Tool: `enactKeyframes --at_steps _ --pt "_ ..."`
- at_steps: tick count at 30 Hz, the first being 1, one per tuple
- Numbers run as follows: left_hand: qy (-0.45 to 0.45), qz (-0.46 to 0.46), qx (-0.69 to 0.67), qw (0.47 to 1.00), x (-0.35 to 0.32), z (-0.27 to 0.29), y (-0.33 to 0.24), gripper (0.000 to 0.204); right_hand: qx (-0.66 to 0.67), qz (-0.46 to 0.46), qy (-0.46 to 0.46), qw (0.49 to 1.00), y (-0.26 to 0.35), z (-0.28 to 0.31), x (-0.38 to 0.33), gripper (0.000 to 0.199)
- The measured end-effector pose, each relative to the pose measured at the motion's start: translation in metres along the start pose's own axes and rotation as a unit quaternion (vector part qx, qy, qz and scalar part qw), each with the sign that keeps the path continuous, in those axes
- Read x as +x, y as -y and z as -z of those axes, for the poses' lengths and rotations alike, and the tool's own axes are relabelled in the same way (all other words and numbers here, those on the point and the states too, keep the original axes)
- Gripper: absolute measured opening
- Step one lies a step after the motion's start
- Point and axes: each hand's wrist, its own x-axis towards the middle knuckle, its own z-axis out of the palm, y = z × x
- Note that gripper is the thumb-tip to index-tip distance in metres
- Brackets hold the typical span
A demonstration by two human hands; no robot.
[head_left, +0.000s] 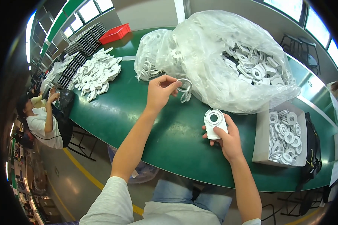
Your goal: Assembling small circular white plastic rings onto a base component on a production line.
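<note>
My left hand pinches a thin pale ring between thumb and fingertips, above the table in front of the plastic bag. Just below it shows another ring-like piece; whether it hangs from the first or lies apart I cannot tell. Closed around a white plastic housing with a round hole near its top, my right hand keeps its thumb on the front face. A large clear plastic bag, open on its right side, holds many white housings beyond both hands.
A carton full of white ring parts stands at right, beside a black bag. Loose white housings are heaped far left, near stacked dark trays and a red bin. Another person sits left of the green table.
</note>
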Motion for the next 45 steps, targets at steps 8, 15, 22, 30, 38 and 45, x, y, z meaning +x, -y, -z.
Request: enactKeyframes --at_steps 8,15,22,30,38,45 --pt "0.056 0.074 -0.131 0.987 -0.008 -0.017 -0.013 0.016 0.005 -0.004 -0.010 1.000 0.002 0.002 -0.001 0.043" --pt "0.097 -0.242 0.104 0.960 -0.037 -0.039 -0.031 0.017 0.017 -0.006 -0.004 1.000 -0.001 0.000 0.000 0.044" --pt "0.167 -0.369 0.165 0.899 -0.042 -0.047 -0.026 0.020 0.022 -0.005 -0.007 1.000 -0.001 0.001 -0.001 0.045" --pt "0.208 -0.367 0.144 0.895 -0.046 -0.051 -0.026 0.030 0.045 -0.007 -0.004 0.999 0.000 0.003 0.000 0.043" --pt "0.255 -0.394 0.187 0.863 -0.050 -0.049 -0.030 0.043 0.027 -0.003 -0.006 1.000 0.003 0.002 -0.001 0.050" --pt "0.276 -0.401 0.186 0.853 -0.053 -0.051 -0.035 0.047 0.030 0.010 -0.009 0.999 0.002 0.003 -0.002 0.049"
